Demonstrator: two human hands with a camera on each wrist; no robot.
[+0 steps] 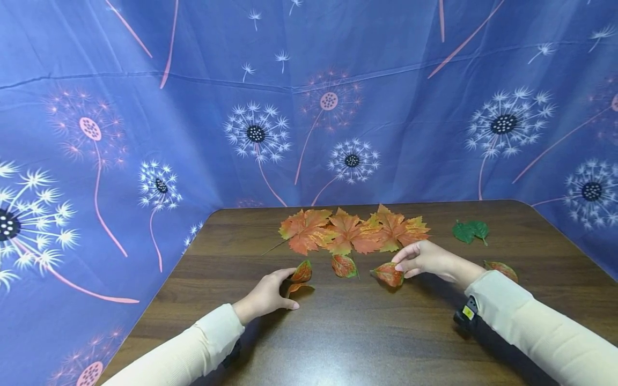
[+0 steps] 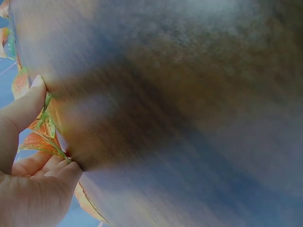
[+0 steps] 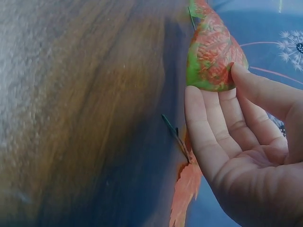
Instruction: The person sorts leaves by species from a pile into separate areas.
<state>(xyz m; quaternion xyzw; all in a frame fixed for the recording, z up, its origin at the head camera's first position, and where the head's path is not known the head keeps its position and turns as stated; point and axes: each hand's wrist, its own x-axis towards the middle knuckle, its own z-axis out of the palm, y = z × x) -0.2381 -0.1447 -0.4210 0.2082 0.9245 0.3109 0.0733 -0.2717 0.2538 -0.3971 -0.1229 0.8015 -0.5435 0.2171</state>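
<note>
My right hand [image 1: 429,261] pinches a small red-and-green leaf [image 1: 388,275] by its edge, between thumb and fingers. In the right wrist view the veined face of this leaf [image 3: 215,54] shows above the fingertips. On the left, my left hand [image 1: 267,295] reaches around two small leaves, thumb and fingers spread apart. Its fingertips are right at the upper red-green leaf [image 1: 302,272]; the orange curled leaf [image 1: 299,288] lies nearer the thumb. Between the hands lies another red-green leaf [image 1: 344,266] on the table.
Three orange maple leaves [image 1: 306,230] form an overlapping row along the back of the brown wooden table [image 1: 357,327]. Green leaves [image 1: 464,232] lie at the back right. Another red-green leaf [image 1: 504,269] is partly behind my right forearm. A blue dandelion-print cloth [image 1: 299,48] hangs behind.
</note>
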